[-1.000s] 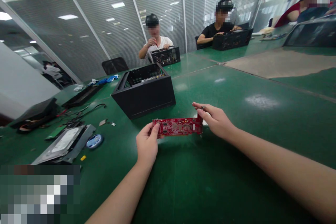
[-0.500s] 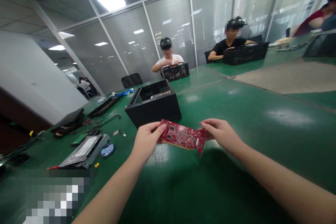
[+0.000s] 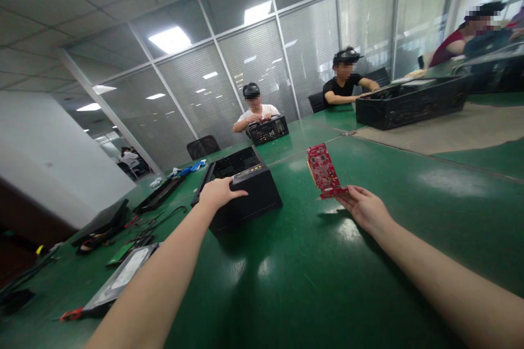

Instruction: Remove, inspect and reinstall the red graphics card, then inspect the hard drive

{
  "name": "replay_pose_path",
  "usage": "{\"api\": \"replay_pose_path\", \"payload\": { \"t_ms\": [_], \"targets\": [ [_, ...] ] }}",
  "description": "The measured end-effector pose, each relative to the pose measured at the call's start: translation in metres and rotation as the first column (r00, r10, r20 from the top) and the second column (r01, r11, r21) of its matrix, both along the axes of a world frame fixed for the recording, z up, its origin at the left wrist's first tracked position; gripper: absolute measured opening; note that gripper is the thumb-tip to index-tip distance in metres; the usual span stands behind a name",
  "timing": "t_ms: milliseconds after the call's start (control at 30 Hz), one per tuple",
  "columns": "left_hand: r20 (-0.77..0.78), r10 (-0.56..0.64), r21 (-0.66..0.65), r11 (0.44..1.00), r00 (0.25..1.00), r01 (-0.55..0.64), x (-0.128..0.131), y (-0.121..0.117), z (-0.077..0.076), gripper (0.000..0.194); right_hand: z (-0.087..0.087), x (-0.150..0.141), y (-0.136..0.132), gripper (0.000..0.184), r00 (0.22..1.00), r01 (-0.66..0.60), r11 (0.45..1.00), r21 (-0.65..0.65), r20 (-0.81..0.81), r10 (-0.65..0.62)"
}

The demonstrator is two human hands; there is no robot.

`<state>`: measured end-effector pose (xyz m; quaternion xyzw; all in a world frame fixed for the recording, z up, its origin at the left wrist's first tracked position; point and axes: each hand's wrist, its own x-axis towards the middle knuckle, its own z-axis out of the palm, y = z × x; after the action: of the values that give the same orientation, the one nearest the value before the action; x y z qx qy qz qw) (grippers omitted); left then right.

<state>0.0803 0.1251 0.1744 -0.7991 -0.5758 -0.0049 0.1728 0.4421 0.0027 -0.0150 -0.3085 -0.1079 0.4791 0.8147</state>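
Note:
A red graphics card [image 3: 322, 170] is in my right hand [image 3: 368, 210], pinched by its bracket end and held upright above the green table. My left hand [image 3: 216, 194] is at the near top rim of a black computer case [image 3: 249, 204]. Its thumb lies along the outside of the front wall and its fingers go over the rim, partly hidden. The case has an open top, and its inside shows only in part. A gap separates the card from the case.
On the left lie a hard drive [image 3: 125, 275], a green circuit board [image 3: 120, 254], cables [image 3: 159, 221] and a long black part [image 3: 159, 194]. Across the green table [image 3: 311, 283], two people work at black cases [image 3: 409, 103]. Another person sits far right.
My left hand has let go of the graphics card and moved to the computer case's rim. My right hand has swung the card upright, to the right. The view has shifted.

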Motion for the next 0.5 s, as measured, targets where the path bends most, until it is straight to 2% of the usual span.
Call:
{"api": "replay_pose_path", "payload": {
  "t_ms": [133, 233, 400, 500],
  "targets": [
    [-0.051, -0.018, 0.007, 1.0, 0.999, 0.018, -0.003, -0.035, 0.003, 0.094, -0.002, 0.007, 0.004, 0.011, 0.998, 0.03, 0.999, 0.024, -0.05, -0.028],
    [-0.057, -0.031, 0.009, 0.999, 0.998, 0.031, -0.005, -0.077, 0.003, 0.093, -0.002, 0.01, 0.006, 0.012, 0.997, 0.028, 0.998, 0.048, -0.072, -0.025],
    [-0.089, -0.085, -0.015, 0.996, 0.992, 0.084, -0.002, -0.178, 0.002, 0.088, 0.004, 0.015, 0.003, 0.011, 0.998, 0.014, 0.998, 0.068, -0.061, -0.01],
    [-0.082, -0.145, -0.057, 0.988, 0.986, 0.141, 0.007, -0.248, 0.003, 0.08, 0.016, 0.018, -0.004, 0.011, 0.999, 0.03, 0.997, 0.077, -0.025, -0.029]
  ]
}}
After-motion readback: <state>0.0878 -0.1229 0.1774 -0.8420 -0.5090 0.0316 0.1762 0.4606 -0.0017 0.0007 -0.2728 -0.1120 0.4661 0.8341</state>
